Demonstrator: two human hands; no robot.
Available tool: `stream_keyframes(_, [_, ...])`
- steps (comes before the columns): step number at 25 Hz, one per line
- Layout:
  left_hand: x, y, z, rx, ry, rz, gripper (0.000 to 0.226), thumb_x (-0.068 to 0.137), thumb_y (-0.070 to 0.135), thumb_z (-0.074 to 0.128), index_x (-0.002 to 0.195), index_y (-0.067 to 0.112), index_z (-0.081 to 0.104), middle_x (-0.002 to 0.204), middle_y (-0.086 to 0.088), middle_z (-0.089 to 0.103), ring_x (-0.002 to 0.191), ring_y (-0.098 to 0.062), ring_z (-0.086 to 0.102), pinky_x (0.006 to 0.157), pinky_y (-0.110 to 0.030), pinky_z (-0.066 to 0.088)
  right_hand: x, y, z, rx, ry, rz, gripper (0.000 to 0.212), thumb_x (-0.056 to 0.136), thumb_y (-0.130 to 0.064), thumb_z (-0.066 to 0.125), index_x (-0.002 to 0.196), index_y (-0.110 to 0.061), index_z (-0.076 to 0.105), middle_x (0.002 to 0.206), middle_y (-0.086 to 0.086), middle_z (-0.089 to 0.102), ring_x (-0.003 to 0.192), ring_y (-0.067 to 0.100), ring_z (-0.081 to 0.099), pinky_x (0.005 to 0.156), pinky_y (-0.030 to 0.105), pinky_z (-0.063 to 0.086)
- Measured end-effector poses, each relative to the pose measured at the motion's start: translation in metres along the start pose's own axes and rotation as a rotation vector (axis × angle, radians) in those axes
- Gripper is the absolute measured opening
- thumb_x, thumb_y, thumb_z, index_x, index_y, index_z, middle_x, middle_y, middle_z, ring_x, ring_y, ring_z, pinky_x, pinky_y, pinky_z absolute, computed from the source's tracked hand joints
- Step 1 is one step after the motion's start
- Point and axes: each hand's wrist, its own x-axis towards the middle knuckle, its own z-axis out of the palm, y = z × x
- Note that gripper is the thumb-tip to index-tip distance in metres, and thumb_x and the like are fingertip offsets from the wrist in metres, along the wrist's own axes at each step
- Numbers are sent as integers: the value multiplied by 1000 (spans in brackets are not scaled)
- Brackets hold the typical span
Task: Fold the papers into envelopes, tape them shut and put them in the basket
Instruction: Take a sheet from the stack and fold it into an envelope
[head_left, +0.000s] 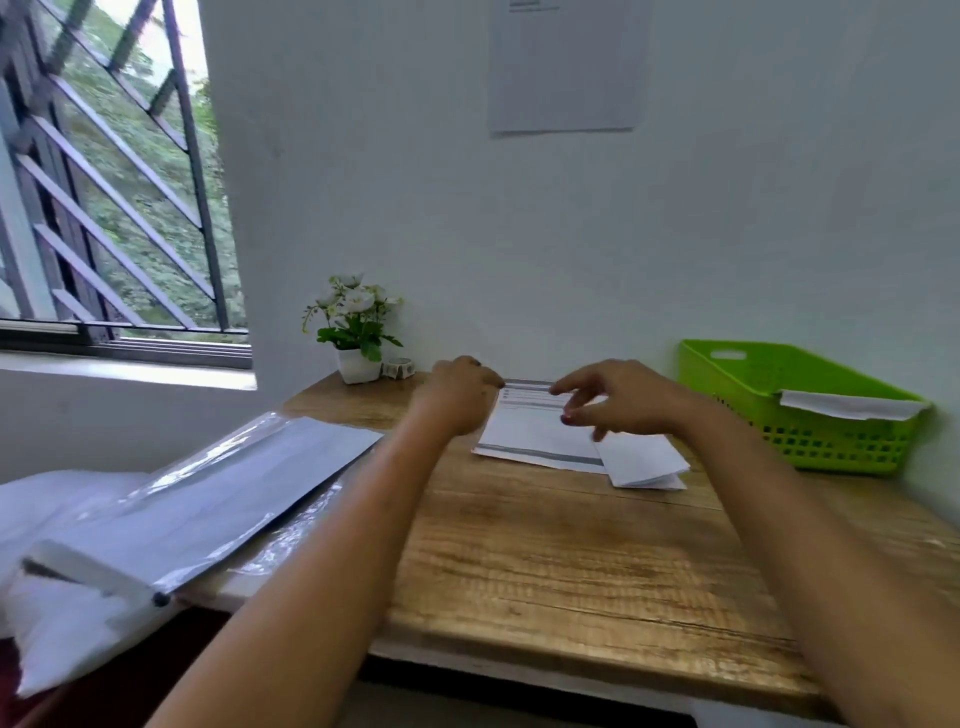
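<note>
**While two hands meet over a printed sheet**

As the head camera looks down, the left hand (457, 395) sits with curled fingers at the far left corner of a white printed sheet of paper (535, 434), which lies flat on the wood-grain worktop (545, 571). Blur hides whether it pinches the edge. The right hand (618, 397) hangs just above the sheet, fingers spread and holding nothing. A folded white paper (644, 460) lies over the sheet's near right corner. At the right, by the wall, stands a green plastic lattice basket (831, 447) with a white folded piece (847, 405) across its rim. A small tape roll (398, 368) sits beside a white pot of white flowers (356, 322) at the back left. A clear plastic sleeve of papers (234, 483) overhangs the worktop's left edge.
</note>
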Motion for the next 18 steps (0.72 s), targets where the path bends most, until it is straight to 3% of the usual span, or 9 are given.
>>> stream_keyframes(2, [-21, -47, -18, -26, 20, -218, 37, 91, 12, 49, 125, 28, 57, 129, -4, 55, 115, -24, 51, 96, -38, 45, 7, -35, 22, 86, -7, -104, 38, 88, -25, 64, 126, -22, 59, 114, 1, 68, 77, 12, 68, 75, 22, 50])
stream_keyframes(4, [-31, -106, -24, -29, -33, -454, 38, 85, 27, 62, 122, 19, 58, 125, -8, 58, 112, -28, 53, 97, -41, 45, 17, -71, 51, 126, -9, -180, 37, 88, -24, 64, 125, -21, 61, 119, 4, 67, 93, 14, 65, 81, 23, 48])
stream_keyframes(6, [-11, -190, 4, -5, -152, -636, 85, 55, 63, 74, 123, 16, 56, 129, -12, 56, 115, -35, 52, 99, -52, 43, 26, -109, 85, 148, -63, -218, 38, 88, -25, 64, 126, -20, 61, 124, 4, 64, 109, 15, 61, 86, 23, 45])
stream_keyframes(7, [-7, -218, 14, 36, -201, -694, 112, 34, 80, 68, 125, 16, 54, 131, -12, 55, 115, -36, 52, 97, -54, 44, 30, -125, 102, 140, -100, -223, 40, 87, -26, 64, 126, -20, 60, 125, 3, 64, 113, 16, 59, 88, 24, 45])
stream_keyframes(8, [-11, -230, 18, 46, -241, -733, 128, 22, 88, 62, 128, 17, 52, 132, -11, 54, 117, -36, 51, 96, -52, 44, 33, -140, 118, 130, -134, -220, 42, 86, -27, 65, 127, -21, 60, 127, 3, 63, 115, 17, 58, 91, 27, 45])
stream_keyframes(9, [-33, -218, 5, 70, -274, -773, 128, 25, 90, 60, 131, 18, 48, 135, -9, 52, 120, -34, 48, 97, -50, 43, 36, -151, 131, 126, -162, -205, 44, 85, -28, 66, 128, -21, 58, 129, 3, 61, 116, 18, 57, 95, 29, 46])
stream_keyframes(12, [-101, -153, -41, 93, -190, -795, 84, 65, 69, 67, 133, 24, 43, 140, -5, 47, 128, -31, 39, 99, -44, 38, 41, -167, 154, 166, -136, -130, 52, 83, -27, 70, 132, -19, 55, 133, 5, 57, 118, 20, 56, 98, 32, 46])
stream_keyframes(15, [-101, -143, -41, 61, 24, -738, 57, 81, 39, 69, 131, 25, 46, 135, -9, 49, 124, -31, 45, 95, -42, 39, 43, -166, 154, 327, -125, -55, 54, 81, -21, 72, 132, -17, 55, 137, 5, 53, 121, 20, 52, 95, 28, 44])
stream_keyframes(18, [-94, -141, -47, -53, 239, -682, 46, 89, 7, 48, 129, 28, 48, 128, -13, 55, 115, -33, 53, 88, -40, 46, 41, -158, 151, 582, -160, -1, 60, 82, -15, 71, 137, -18, 48, 137, 11, 50, 112, 20, 53, 88, 27, 45])
